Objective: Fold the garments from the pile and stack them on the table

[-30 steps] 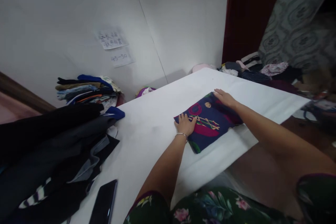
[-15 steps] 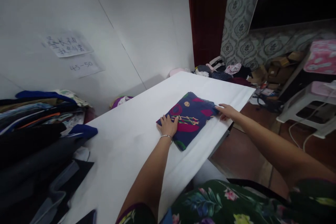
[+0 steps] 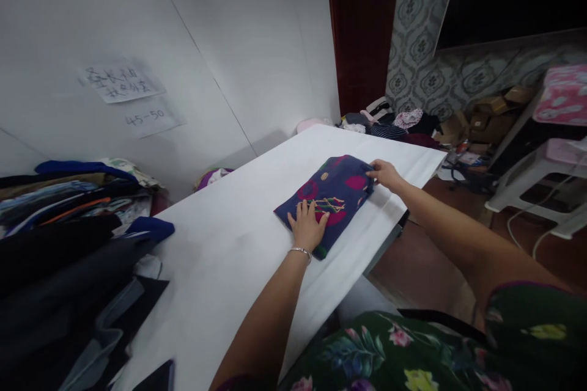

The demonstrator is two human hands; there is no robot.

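Note:
A folded navy garment [image 3: 337, 186] with magenta patches and a yellow-green design lies on the white table [image 3: 220, 269]. My left hand [image 3: 309, 226] rests flat on its near left part, fingers spread; a bracelet circles the wrist. At the garment's far right end, my right hand [image 3: 384, 175] pinches the folded edge between thumb and fingers. The underside of the fold is hidden.
A tall pile of folded clothes [image 3: 68, 208] stands on the left. Handwritten paper signs [image 3: 123, 82] hang on the white wall. More clothes [image 3: 389, 122] lie beyond the far table edge. On the right is a white plastic stool [image 3: 541, 189]. A dark flat object [image 3: 156, 377] lies at the near left.
My left hand has slid right and toward me on the garment. My right hand has moved up and left, bringing the garment's right end inward, so its layered edge is now covered.

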